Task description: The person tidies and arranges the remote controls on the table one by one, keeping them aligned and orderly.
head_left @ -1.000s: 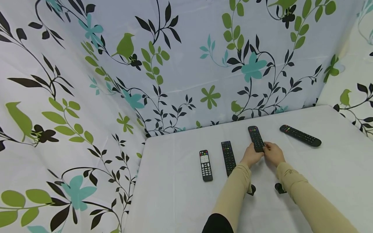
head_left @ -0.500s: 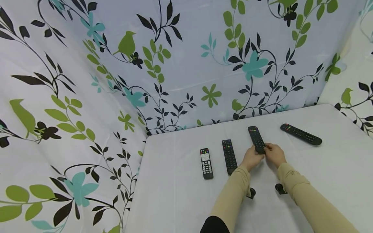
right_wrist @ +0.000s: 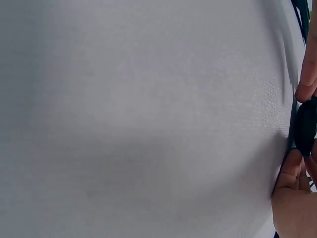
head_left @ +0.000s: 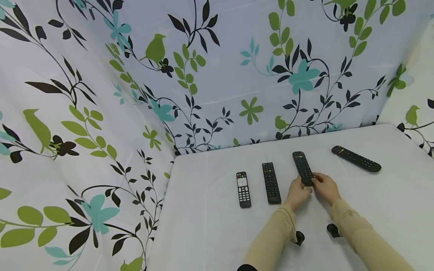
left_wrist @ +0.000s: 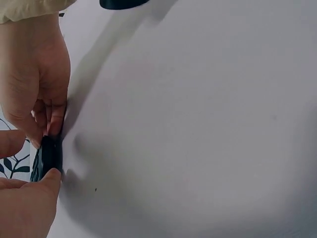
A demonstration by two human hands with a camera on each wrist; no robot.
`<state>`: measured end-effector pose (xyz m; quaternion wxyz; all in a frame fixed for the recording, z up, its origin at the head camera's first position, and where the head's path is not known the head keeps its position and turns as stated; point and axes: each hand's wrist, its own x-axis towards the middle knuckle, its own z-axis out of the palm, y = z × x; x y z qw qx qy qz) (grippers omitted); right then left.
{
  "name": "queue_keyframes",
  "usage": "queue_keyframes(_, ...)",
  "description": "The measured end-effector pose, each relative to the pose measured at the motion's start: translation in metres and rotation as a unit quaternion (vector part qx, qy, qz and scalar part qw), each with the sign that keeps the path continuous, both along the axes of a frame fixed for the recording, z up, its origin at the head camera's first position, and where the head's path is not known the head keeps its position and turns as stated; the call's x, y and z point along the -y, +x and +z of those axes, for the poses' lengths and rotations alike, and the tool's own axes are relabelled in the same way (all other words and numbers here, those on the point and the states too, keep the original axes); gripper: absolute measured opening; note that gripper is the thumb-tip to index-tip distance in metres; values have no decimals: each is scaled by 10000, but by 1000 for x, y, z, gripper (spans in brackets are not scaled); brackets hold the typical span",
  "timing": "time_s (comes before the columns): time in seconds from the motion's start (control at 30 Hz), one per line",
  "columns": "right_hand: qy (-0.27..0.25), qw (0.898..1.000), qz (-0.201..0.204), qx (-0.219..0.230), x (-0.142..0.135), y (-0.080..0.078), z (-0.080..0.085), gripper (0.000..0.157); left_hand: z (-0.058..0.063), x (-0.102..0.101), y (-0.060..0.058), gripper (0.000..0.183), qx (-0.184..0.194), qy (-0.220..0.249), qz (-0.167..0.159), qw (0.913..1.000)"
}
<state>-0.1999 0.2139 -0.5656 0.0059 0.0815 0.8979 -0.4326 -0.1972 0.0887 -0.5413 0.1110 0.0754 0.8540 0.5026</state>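
Observation:
A black remote control [head_left: 303,168] with many small buttons lies on the white table, third from the left in a row. At its near end my left hand [head_left: 297,194] pinches the left corner. On the other side my right hand [head_left: 324,187] grips the right corner with thumb and fingers. In the left wrist view, fingers of both hands meet the end of the dark remote [left_wrist: 48,156]. The right wrist view shows that end edge-on, the remote [right_wrist: 305,128] dark between the two hands' fingertips. Much of the right hand's grip is hidden.
To the left lie a black remote with pale keys [head_left: 243,190] and a long black remote [head_left: 271,183]. Another black remote [head_left: 356,159] lies slanted at the right. Small black wrist cameras [head_left: 299,238] hang by the sleeves. Patterned cloth [head_left: 217,75] walls the white table [head_left: 210,210].
The head view has shifted slightly. The held remote and both hands have come a little nearer to the person, relative to the other remotes, which stay in place.

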Motion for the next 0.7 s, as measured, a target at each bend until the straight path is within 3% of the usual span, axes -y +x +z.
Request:
queue_keyframes(0.17, -51, 9999, 39, 80, -1, 7, -1, 44, -4, -1, 9, 57, -146, -61, 100, 9998)
queue_keyframes(0.47, -32, 9996, 290, -24, 3, 20, -2, 45, -5, 10, 27, 63, 206, -68, 86, 9997)
queue_keyframes(0.7, -41, 9995, 313, -1, 5, 30, -1, 46, -6, 15, 35, 64, 239, 106, 66, 9996)
